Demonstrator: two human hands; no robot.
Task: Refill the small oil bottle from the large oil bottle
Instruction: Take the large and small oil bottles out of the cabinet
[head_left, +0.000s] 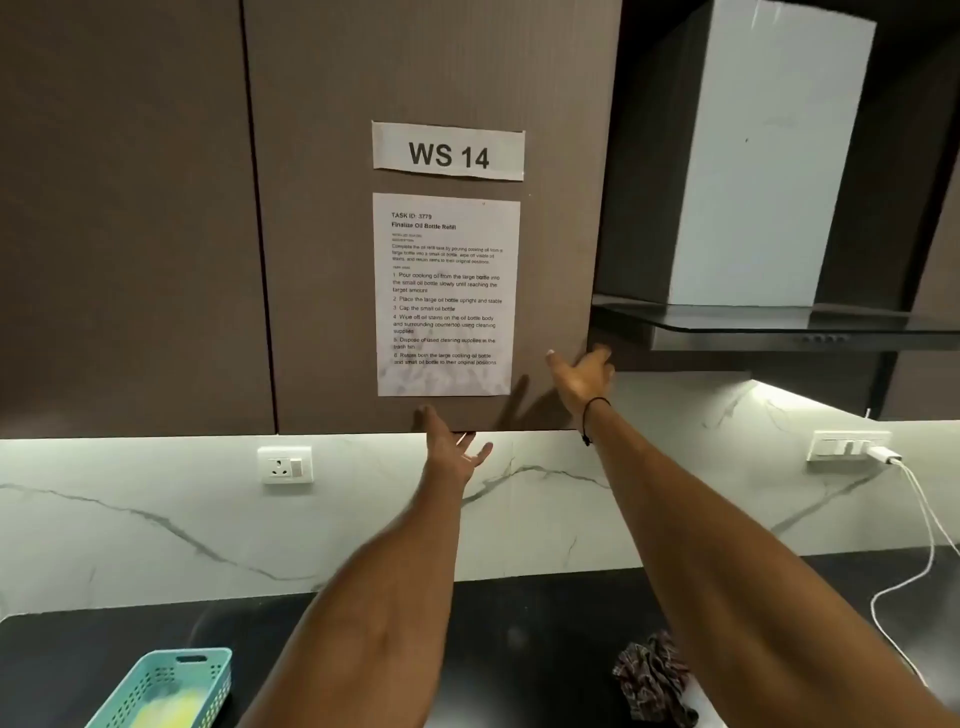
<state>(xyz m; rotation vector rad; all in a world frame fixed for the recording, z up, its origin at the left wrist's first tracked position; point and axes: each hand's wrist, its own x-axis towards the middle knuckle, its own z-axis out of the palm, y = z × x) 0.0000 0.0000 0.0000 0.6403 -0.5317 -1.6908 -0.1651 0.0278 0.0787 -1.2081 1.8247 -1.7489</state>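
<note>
brown wall cabinet door (332, 260) fills upper frame, shut | right hand (582, 382) on its right edge, fingers apart | left hand (452, 452) under bottom edge, fingers spread | no oil bottles visible | likely opening: pull evenly

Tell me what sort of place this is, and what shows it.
Most likely a kitchen set up as a numbered test workstation. A range hood hangs beside the wall cabinet, a dark countertop runs below a marble backsplash, and the cabinet carries a "WS 14" sign with a task sheet.
</note>
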